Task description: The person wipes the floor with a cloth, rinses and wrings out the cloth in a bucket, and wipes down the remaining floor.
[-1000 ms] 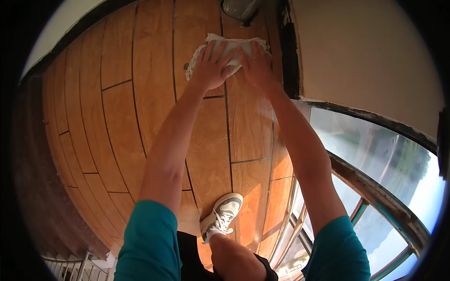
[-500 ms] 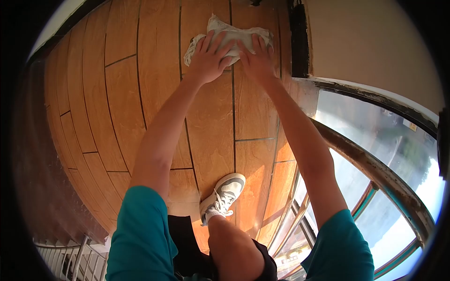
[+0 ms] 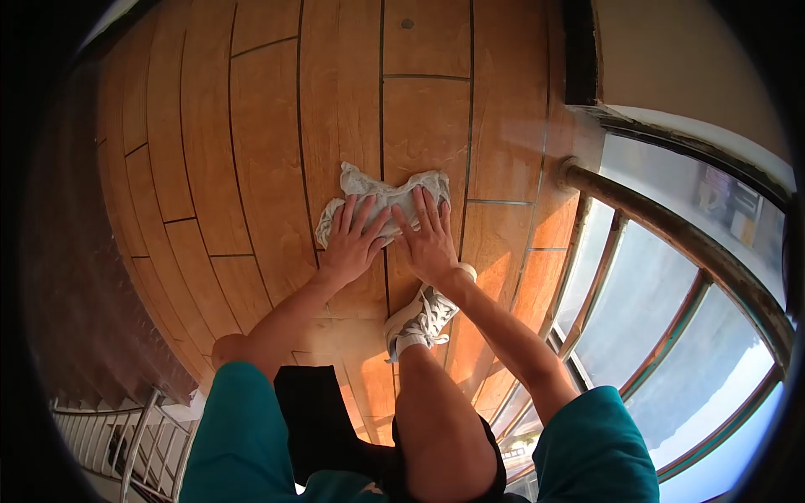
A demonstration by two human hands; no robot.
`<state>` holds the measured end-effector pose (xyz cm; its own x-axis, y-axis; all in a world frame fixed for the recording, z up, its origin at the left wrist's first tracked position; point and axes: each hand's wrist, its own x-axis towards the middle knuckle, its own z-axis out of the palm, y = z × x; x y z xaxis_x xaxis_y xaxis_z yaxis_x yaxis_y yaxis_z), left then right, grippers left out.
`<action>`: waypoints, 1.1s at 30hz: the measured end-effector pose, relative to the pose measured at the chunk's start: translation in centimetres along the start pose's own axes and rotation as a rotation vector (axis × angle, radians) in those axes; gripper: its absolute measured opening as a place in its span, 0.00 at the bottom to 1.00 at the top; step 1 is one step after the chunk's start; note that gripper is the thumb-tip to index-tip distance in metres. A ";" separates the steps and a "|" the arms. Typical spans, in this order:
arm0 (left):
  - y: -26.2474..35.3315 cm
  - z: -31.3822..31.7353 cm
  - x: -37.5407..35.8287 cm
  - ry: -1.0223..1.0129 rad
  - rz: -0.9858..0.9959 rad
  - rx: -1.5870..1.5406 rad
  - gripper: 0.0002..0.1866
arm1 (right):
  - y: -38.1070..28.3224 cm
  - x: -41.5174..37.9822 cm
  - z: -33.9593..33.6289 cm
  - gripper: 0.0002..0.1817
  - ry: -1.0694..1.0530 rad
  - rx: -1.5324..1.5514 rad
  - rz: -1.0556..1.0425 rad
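The left hand (image 3: 345,251) and the right hand (image 3: 426,245) lie side by side, fingers outstretched and somewhat spread, pressing flat on a crumpled, whitish-grey thin cloth (image 3: 381,194). Neither hand is curled around it; the palms face down and the two thumbs point toward each other, with a narrow gap between. The cloth lies on the wood-look, orange-brown plank floor (image 3: 344,109), wider than it is deep, its far edge rumpled and its left end bunched beside the left fingers.

Just behind the right hand, partly covered by the right wrist, is a white-and-grey lace-up shoe (image 3: 409,321) on the floor, with a white sock and a bare leg (image 3: 436,411) rising from it. Black shorts (image 3: 314,415) show at the bottom, and loose teal sleeves (image 3: 239,436) cover both upper arms.

Sunlight falls in bright patches beside the shoe. To the right, a worn brown metal railing (image 3: 662,220) with slanted bars curves in front of glass (image 3: 688,172), below a beige wall panel (image 3: 688,67). A small dark round spot (image 3: 407,24) marks the floor far ahead. At the left are dark brown steps (image 3: 105,327), and at lower left a pale metal railing (image 3: 138,440).
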<state>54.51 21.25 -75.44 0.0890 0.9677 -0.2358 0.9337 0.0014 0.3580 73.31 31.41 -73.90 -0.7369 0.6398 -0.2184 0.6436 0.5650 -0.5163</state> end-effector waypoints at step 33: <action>-7.0 2.9 -15.1 0.071 -0.083 -0.014 0.32 | -12.0 -2.6 9.7 0.26 -0.103 -0.076 -0.050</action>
<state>47.67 5.93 -76.99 -0.0141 0.9795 -0.2008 0.9320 0.0856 0.3521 65.51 17.90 -75.18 -0.7835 0.5551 -0.2793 0.6161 0.6355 -0.4653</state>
